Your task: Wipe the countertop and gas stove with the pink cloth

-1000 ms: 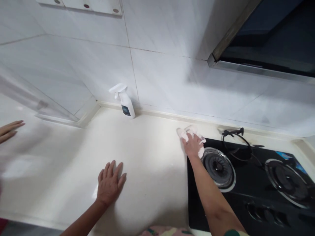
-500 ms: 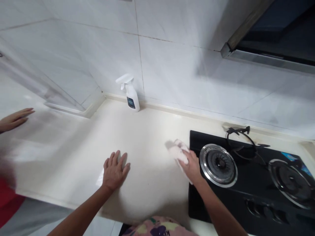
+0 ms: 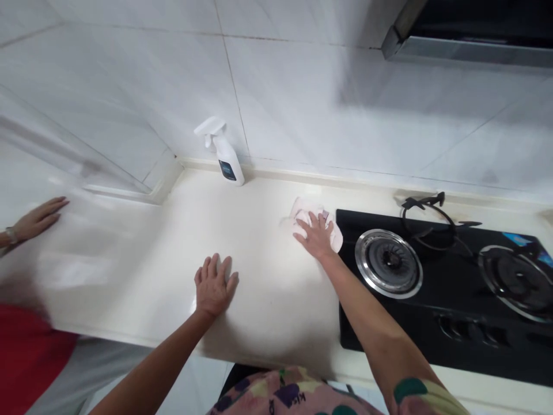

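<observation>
Pink cloth (image 3: 335,237) partly hidden under right hand (image 3: 315,236), on countertop (image 3: 268,276).

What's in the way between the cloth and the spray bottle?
Nothing visible is in the way. Only the cream countertop lies between the cloth under the right hand and the spray bottle.

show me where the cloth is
In the head view, the pink cloth lies on the countertop under the right hand, just left of the gas hob's left burner.
</observation>
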Tool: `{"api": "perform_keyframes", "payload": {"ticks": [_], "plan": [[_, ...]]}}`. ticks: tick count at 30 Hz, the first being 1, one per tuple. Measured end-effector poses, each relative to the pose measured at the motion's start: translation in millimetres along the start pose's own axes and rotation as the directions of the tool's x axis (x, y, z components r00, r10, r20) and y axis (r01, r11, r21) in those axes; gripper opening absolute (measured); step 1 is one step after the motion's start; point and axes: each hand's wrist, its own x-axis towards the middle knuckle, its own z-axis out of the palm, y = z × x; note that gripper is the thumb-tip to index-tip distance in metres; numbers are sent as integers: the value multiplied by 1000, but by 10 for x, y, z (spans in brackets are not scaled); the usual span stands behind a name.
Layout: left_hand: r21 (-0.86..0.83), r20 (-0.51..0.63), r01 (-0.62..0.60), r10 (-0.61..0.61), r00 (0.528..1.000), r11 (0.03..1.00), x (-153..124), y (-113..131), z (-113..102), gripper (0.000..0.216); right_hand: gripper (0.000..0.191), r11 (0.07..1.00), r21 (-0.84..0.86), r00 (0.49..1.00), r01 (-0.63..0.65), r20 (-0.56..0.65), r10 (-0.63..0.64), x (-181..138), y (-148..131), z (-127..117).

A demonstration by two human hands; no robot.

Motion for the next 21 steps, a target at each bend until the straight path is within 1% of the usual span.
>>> {"api": "perform_keyframes", "payload": {"ticks": [2,5,7,8,11,14,18,20,21], "plan": [[-5,11,-6,6,1000,1000,1,2,-2,60,56,998,25,998,65,-11,-65,-384,-148,139],[-7,9,-15,15,1000,1000,5,0,-3,60,53,986,55,986,159,-65,-155,-1028,-322,356],[-8,4,-18,18,1000,1000,10,-1,-8,60,51,982,70,980,177,-109,-169,-1475,-383,491],[-11,6,-21,21,1000,1000,13,-2,-13,60,49,983,77,980,165,-126,-155,-1698,-397,552],[-33,18,-33,33,999,999,22,-6,-30,61,47,993,90,985,71,-162,-55,-2337,-398,696],[-73,23,-54,55,998,996,36,-19,-38,63,46,996,91,983,-4,-181,21,-2871,-388,800],[-115,52,-71,78,996,991,66,-36,-47,64,44,992,94,969,-86,-223,105,-3379,-321,948],[-129,55,-84,91,994,988,80,-39,-54,65,42,979,84,952,-183,-233,198,-3576,-202,1016],[-135,50,-92,99,994,987,85,-39,-56,65,41,963,79,935,-256,-233,268,-3666,-113,1038]]}}
